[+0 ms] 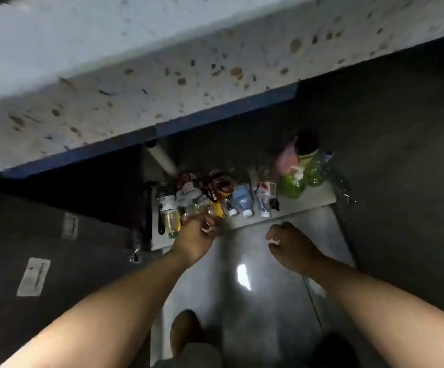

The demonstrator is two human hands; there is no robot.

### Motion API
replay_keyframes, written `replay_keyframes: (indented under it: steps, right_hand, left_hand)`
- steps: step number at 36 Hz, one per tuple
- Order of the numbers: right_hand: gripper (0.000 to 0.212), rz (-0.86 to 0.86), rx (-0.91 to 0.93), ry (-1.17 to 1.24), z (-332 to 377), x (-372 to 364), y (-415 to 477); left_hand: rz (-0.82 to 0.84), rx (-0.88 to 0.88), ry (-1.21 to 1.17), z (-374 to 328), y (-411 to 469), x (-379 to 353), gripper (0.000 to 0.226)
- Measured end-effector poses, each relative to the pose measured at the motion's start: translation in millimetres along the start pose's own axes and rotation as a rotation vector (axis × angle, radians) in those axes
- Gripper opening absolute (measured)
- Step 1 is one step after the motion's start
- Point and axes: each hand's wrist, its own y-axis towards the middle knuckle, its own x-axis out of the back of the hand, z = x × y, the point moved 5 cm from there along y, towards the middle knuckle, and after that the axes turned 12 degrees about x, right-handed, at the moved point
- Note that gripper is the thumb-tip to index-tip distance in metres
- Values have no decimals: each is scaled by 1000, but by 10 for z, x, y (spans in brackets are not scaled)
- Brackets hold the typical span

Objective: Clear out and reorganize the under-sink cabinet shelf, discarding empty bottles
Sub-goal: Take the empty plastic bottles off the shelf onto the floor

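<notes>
The low cabinet shelf (311, 199) under the speckled counter holds several bottles lying and standing in a row. My left hand (195, 239) reaches to the front of the shelf, its fingers curled around a clear bottle (193, 209) with a little pale liquid. Beside that stand a bottle with yellow liquid (171, 219), a blue-labelled bottle (240, 199) and a red-and-white-labelled bottle (266, 196). Two green bottles (304, 176) and a pink wrapper sit at the right end. My right hand (291, 244) hovers in front of the shelf, fingers curled, holding nothing.
The terrazzo counter (162, 75) overhangs the shelf, with a blue edge strip below it. A dark open cabinet door (56, 248) stands at the left, another dark panel at the right. A pale pipe (162, 158) slants down behind the bottles. Glossy grey floor lies below my arms.
</notes>
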Motion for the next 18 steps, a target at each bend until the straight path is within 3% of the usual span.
replay_keyframes:
  steps: [4, 11, 18]
  right_hand:
    - [30, -71, 41, 25, -153, -239, 439]
    - [68, -226, 31, -99, -313, -504, 1150]
    - [74, -292, -126, -138, -318, -569, 1681]
  left_hand:
    - [-219, 33, 44, 213, 552, -27, 30]
    - [-411, 249, 59, 580, 1424, -98, 97]
    - [-402, 284, -82, 824, 1987, -173, 96]
